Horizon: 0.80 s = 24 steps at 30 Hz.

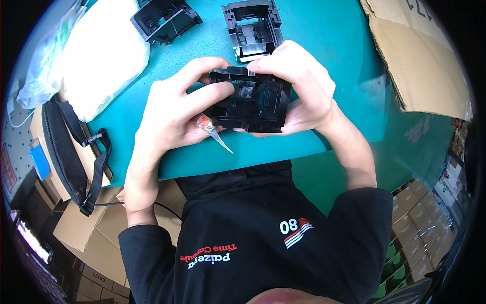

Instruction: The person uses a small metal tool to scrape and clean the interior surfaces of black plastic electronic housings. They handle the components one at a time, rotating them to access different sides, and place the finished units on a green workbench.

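Both of my hands hold a black plastic housing [271, 112] above the near part of a green tabletop [349, 126]. It is a box-like frame with hollow compartments, and its inside faces up. My left hand [169, 109] grips its left side, with fingers over the top edge and into the opening. From under that hand sticks out a pointed metal blade [221, 141] with a reddish wrapped handle, kept in the palm or lower fingers. My right hand [311, 83] closes around the right side, its thumb on the far rim. Its other fingers are mostly hidden beneath the housing.
Just beyond my hands stands another black housing [276, 19], with a similar black part [185, 31] at the far left. A white bag [106, 55] and a black strapped pouch [66, 152] lie left. Brown cardboard [415, 61] covers the right side; cartons [420, 223] are stacked lower right.
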Each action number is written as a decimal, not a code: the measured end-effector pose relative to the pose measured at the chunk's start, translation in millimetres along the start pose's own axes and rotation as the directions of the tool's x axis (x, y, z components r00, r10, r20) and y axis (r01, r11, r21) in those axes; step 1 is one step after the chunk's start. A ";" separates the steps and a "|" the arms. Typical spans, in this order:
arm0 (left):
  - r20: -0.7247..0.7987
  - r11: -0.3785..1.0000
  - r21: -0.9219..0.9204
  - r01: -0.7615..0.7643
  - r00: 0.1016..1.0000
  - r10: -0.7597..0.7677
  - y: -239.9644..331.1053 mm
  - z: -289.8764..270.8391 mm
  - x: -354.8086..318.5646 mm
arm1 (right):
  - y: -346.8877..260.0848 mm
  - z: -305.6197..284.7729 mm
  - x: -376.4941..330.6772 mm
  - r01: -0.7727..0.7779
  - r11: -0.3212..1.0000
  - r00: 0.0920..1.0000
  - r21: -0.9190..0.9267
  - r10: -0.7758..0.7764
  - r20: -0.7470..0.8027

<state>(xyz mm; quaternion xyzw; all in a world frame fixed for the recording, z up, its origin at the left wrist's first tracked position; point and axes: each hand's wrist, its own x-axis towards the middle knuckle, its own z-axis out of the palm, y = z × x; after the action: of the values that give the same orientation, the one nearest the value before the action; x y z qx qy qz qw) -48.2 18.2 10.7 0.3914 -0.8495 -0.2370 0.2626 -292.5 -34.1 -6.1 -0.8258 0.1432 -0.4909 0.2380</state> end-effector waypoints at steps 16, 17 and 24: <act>-0.152 0.991 -0.112 -0.068 0.987 0.050 -1.5 4.1 2.3 | -1.6 -3.4 -2.3 -0.045 0.999 0.996 0.026 0.046 -0.075; -0.162 0.990 -0.122 -0.078 0.985 0.057 -2.8 4.7 1.5 | -1.5 -3.7 -2.6 -0.046 0.999 0.996 0.017 0.047 -0.070; -0.302 0.967 -0.252 -0.038 0.952 -0.041 -14.1 -11.1 -12.9 | 3.9 -11.2 7.5 -0.077 0.996 0.997 -0.046 0.075 -0.035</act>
<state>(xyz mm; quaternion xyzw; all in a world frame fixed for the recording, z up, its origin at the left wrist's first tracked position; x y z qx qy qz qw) -26.4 18.0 7.1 0.3870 -0.7608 -0.2811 0.4385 -298.8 -43.8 1.9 -0.8170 0.1901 -0.4913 0.2344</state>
